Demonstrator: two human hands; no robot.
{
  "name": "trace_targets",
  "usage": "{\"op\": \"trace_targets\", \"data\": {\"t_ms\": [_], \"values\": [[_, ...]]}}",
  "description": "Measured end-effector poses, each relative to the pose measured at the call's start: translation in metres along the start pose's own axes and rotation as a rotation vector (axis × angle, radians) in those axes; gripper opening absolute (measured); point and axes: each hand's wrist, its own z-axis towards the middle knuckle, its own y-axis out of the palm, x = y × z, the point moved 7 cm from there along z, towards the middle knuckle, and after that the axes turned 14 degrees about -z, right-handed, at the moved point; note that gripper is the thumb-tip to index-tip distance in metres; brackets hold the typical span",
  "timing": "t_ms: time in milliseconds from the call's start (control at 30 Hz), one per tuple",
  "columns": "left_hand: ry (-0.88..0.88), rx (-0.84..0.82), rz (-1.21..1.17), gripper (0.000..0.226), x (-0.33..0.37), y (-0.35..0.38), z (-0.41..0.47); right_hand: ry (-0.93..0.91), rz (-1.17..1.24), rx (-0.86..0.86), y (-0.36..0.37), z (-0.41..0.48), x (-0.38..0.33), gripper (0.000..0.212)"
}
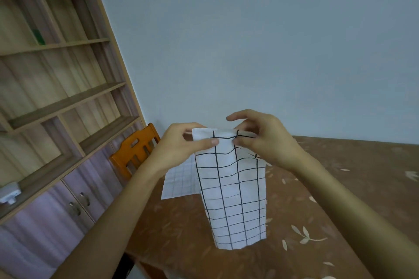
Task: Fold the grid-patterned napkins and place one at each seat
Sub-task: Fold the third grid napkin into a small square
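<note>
The napkin (231, 190) hangs over the table (340, 188), doubled into a long strip by the look of it; whether its bottom hem touches the table I cannot tell. The step in hand seems to be squaring the top edge before the next fold. To do it well, I would match the corners so the black lines on both layers run together (the grid is a handy guide); then lay the strip flat on the table and crease it with a flat palm, since cloth folded in the air sags and slips askew.

The left hand (181, 142) pinches the top left corner between thumb and curled fingers; the right hand (267, 140) pinches the top edge just beside it, thumb in front, forefinger raised loosely above; the two thumbs nearly meet. A second napkin (179, 181) lies flat on the table, farther off and to the left, near the chair (136, 149); whether it is folded I cannot tell.
</note>
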Motion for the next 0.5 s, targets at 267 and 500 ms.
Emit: {"op": "trace_targets", "data": {"t_ms": [267, 500], "values": [[-0.049, 0.108, -0.414, 0.027, -0.012, -0.003, -0.010, 0.245, 0.179, 0.016, -0.013, -0.022, 0.048, 0.042], [-0.054, 0.085, -0.423, 0.032, -0.007, 0.001, -0.007, 0.331, 0.572, 0.128, -0.003, -0.038, 0.061, 0.022]]}}
